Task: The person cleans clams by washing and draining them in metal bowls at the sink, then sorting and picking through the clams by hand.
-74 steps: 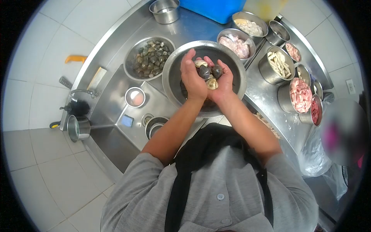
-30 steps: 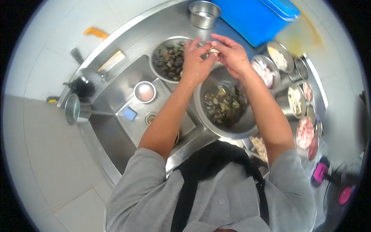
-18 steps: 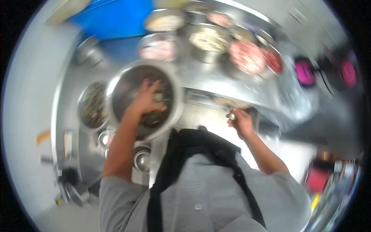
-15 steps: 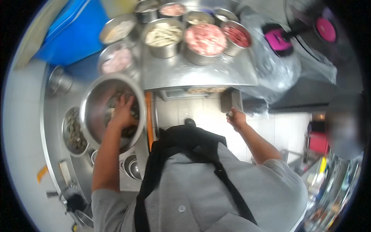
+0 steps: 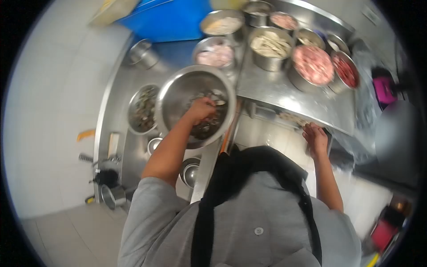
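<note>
My left hand (image 5: 203, 111) reaches into a large steel bowl (image 5: 167, 104), its fingers curled down at dark, wet pieces (image 5: 205, 130) that look like shellfish. A pale piece (image 5: 219, 102) lies beside the fingertips. What the fingers grip is hidden under the hand. On the other side, my right hand (image 5: 316, 139) hovers near the front of the steel counter, beside an open drawer of pale pieces (image 5: 292, 119). Its fingers are loosely apart, and I see nothing in them.
An oval pan of greyish pieces (image 5: 146, 109) stands left of the bowl. Several steel pots line the back, including one of pink meat (image 5: 313, 64) and one of pale strips (image 5: 270, 43). A blue tub (image 5: 171, 22) stands behind; small bowls (image 5: 191, 173) sit nearer me.
The view has turned, shifting the counter rightward. My left hand has gone from spread to curled in the bowl. My right hand, earlier closed around something small and pale, has opened near the drawer.
</note>
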`<control>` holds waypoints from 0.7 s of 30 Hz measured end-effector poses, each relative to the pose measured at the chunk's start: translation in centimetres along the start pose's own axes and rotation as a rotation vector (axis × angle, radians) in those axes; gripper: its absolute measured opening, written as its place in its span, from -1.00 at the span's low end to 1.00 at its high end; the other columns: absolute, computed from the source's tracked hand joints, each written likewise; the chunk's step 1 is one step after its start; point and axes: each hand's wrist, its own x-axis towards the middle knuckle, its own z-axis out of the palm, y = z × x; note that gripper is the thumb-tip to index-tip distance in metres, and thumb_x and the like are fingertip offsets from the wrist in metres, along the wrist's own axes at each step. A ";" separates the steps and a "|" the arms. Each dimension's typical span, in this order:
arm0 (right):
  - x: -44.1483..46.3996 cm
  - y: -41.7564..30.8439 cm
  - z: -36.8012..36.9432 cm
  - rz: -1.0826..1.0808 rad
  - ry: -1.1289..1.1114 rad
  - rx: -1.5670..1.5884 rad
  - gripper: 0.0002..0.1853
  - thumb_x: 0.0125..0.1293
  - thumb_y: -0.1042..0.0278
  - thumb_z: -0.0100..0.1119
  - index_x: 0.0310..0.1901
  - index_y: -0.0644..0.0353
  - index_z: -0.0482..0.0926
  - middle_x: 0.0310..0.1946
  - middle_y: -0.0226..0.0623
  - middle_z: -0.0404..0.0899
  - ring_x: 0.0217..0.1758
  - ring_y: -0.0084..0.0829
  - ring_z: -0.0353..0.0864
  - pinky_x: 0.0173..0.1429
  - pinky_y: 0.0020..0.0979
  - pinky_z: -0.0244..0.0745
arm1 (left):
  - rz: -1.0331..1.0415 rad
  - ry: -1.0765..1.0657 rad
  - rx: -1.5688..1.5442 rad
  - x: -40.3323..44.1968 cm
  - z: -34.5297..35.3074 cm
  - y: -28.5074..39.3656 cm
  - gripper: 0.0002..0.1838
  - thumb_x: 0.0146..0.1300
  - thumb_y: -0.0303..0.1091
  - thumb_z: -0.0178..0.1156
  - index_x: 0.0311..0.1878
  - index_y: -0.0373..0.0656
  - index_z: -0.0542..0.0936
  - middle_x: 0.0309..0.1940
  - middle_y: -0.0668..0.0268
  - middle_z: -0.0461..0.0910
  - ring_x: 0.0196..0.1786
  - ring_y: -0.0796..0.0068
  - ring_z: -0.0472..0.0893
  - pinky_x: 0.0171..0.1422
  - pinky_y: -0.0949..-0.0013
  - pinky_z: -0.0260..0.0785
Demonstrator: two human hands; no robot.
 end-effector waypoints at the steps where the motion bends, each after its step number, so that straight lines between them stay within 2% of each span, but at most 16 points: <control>1: -0.6 -1.0 3.7 -0.055 -0.075 -0.081 -0.69 0.34 0.36 0.16 0.07 0.28 0.49 -0.05 -0.18 0.61 0.00 -0.32 0.62 0.06 -0.32 0.53 | 0.039 0.005 -0.016 -1.9 -0.3 1.3 -0.66 0.01 -0.53 0.24 -0.10 -0.06 0.49 -0.40 0.36 0.57 -0.37 0.55 0.59 -0.49 0.51 0.25; 3: -3.1 -2.9 10.7 -0.138 -0.286 -0.156 -0.71 0.35 0.42 0.15 0.07 0.30 0.50 -0.02 -0.18 0.61 0.02 -0.34 0.63 0.05 -0.37 0.53 | 0.092 0.040 -0.347 -4.2 -1.3 1.9 -0.70 0.13 -0.48 0.22 -0.05 -0.07 0.47 -0.22 0.32 0.59 -0.28 0.50 0.60 -0.49 0.56 0.24; 4: -3.7 -3.3 13.4 -0.131 -0.420 -0.160 -0.71 0.37 0.44 0.12 0.09 0.32 0.49 0.02 -0.16 0.60 0.04 -0.33 0.63 0.06 -0.39 0.53 | 0.097 0.069 -0.360 -5.4 -1.5 2.2 -0.70 0.13 -0.48 0.22 -0.05 -0.07 0.47 -0.22 0.32 0.59 -0.28 0.50 0.60 -0.49 0.56 0.24; 6: -5.8 -4.0 19.3 -0.108 -0.631 -0.206 -0.67 0.38 0.43 0.11 0.13 0.32 0.46 0.06 -0.14 0.58 0.07 -0.32 0.61 0.07 -0.40 0.53 | 0.273 0.000 -0.871 -7.6 -2.1 2.4 -0.75 0.28 -0.31 0.16 0.01 -0.06 0.49 -0.01 0.23 0.55 -0.15 0.42 0.60 -0.46 0.55 0.33; 7: -6.3 -3.7 21.9 -0.096 -0.749 -0.224 -0.65 0.38 0.42 0.12 0.15 0.32 0.44 0.09 -0.13 0.56 0.10 -0.32 0.60 0.09 -0.40 0.52 | 0.284 0.021 -0.886 -8.2 -2.4 2.2 -0.75 0.28 -0.31 0.16 0.01 -0.06 0.49 -0.01 0.23 0.55 -0.15 0.42 0.60 -0.46 0.55 0.33; 9: -7.5 -2.5 27.0 0.036 -0.788 -0.176 -0.63 0.39 0.32 0.13 0.15 0.30 0.44 0.06 -0.18 0.56 0.07 -0.35 0.58 0.10 -0.34 0.51 | 0.296 -0.294 -1.398 -9.2 -2.5 1.5 -0.69 0.38 -0.14 0.03 0.10 -0.04 0.48 0.15 0.12 0.46 -0.06 0.36 0.58 -0.40 0.55 0.42; 10: -7.9 -1.6 29.1 0.038 -0.799 -0.197 -0.63 0.39 0.32 0.13 0.15 0.30 0.44 0.06 -0.18 0.56 0.07 -0.35 0.58 0.10 -0.34 0.51 | 0.333 -0.335 -1.455 -10.0 -2.0 1.7 -0.61 0.41 -0.06 -0.05 0.15 -0.06 0.46 0.09 0.06 0.50 -0.08 0.31 0.59 -0.36 0.53 0.47; 12: -8.0 0.5 32.2 0.265 -0.770 -0.116 -0.68 0.42 0.21 0.07 0.08 0.23 0.47 -0.05 -0.24 0.57 0.02 -0.36 0.56 0.10 -0.23 0.49 | 0.367 -0.319 -1.494 -10.5 -1.4 1.5 -0.61 0.42 -0.05 -0.06 0.13 -0.08 0.47 0.07 0.06 0.52 -0.08 0.28 0.59 -0.35 0.48 0.48; 13: -7.7 1.3 33.1 0.265 -0.777 -0.140 -0.68 0.42 0.21 0.07 0.08 0.23 0.47 -0.05 -0.24 0.57 0.02 -0.36 0.56 0.10 -0.23 0.49 | 0.391 -0.306 -1.513 -10.7 -1.1 1.4 -0.61 0.43 -0.03 -0.08 0.11 -0.09 0.48 0.04 0.05 0.54 -0.08 0.26 0.60 -0.35 0.42 0.49; 14: -7.3 2.1 33.9 0.410 -0.852 -0.010 -0.70 0.44 0.17 0.02 0.03 0.19 0.47 -0.11 -0.27 0.56 -0.01 -0.37 0.55 0.08 -0.21 0.48 | 0.403 -0.302 -1.532 -10.9 -0.9 1.5 -0.61 0.43 -0.03 -0.08 0.11 -0.09 0.48 0.04 0.05 0.54 -0.08 0.26 0.60 -0.35 0.42 0.49; 15: -7.3 2.7 34.5 0.558 -0.918 0.123 -0.72 0.46 0.13 -0.03 -0.01 0.15 0.48 -0.16 -0.29 0.54 -0.03 -0.37 0.54 0.07 -0.18 0.47 | 0.439 -0.092 -1.360 -11.1 -0.7 1.8 -0.62 0.42 -0.07 -0.05 0.08 -0.12 0.50 0.03 0.06 0.56 -0.07 0.24 0.61 -0.28 0.36 0.50; 16: -8.4 2.5 35.5 0.573 -0.892 0.146 -0.73 0.48 0.12 -0.12 -0.06 0.11 0.47 -0.16 -0.32 0.54 0.02 -0.34 0.53 0.08 -0.15 0.47 | 0.461 0.110 -1.178 -11.4 -0.4 2.0 -0.64 0.41 -0.10 -0.01 0.06 -0.14 0.52 0.02 0.07 0.58 -0.06 0.22 0.62 -0.21 0.29 0.52; 17: -8.6 2.9 35.9 0.577 -0.890 0.134 -0.73 0.48 0.12 -0.12 -0.06 0.11 0.47 -0.16 -0.32 0.54 0.02 -0.34 0.53 0.08 -0.15 0.47 | 0.460 0.112 -1.190 -12.0 0.0 2.5 -0.64 0.41 -0.10 -0.01 0.06 -0.14 0.52 0.02 0.07 0.58 -0.06 0.22 0.62 -0.21 0.29 0.52; 19: -8.3 3.4 36.5 0.647 -0.802 0.207 -0.72 0.47 0.13 -0.12 -0.05 0.13 0.46 -0.17 -0.34 0.55 -0.01 -0.34 0.55 0.10 -0.13 0.47 | 0.618 0.557 -0.202 -12.9 0.6 3.5 -0.69 0.39 -0.19 0.07 0.03 -0.18 0.56 0.01 0.13 0.60 -0.07 0.23 0.64 -0.05 0.27 0.50; 20: -8.0 3.7 36.7 0.644 -0.794 0.208 -0.72 0.47 0.13 -0.12 -0.05 0.13 0.46 -0.17 -0.34 0.55 -0.01 -0.34 0.55 0.10 -0.13 0.47 | 0.617 0.548 -0.203 -12.7 0.6 3.3 -0.69 0.39 -0.19 0.07 0.03 -0.18 0.56 0.01 0.13 0.60 -0.07 0.23 0.64 -0.05 0.27 0.50; 21: -7.5 3.9 36.8 0.680 -0.762 0.213 -0.73 0.46 0.15 -0.11 -0.07 0.15 0.48 -0.17 -0.35 0.55 -0.01 -0.34 0.55 0.12 -0.13 0.47 | 0.800 0.653 0.027 -12.4 0.5 3.2 -0.71 0.39 -0.22 0.09 0.03 -0.20 0.56 -0.01 0.17 0.62 -0.07 0.27 0.65 -0.01 0.31 0.48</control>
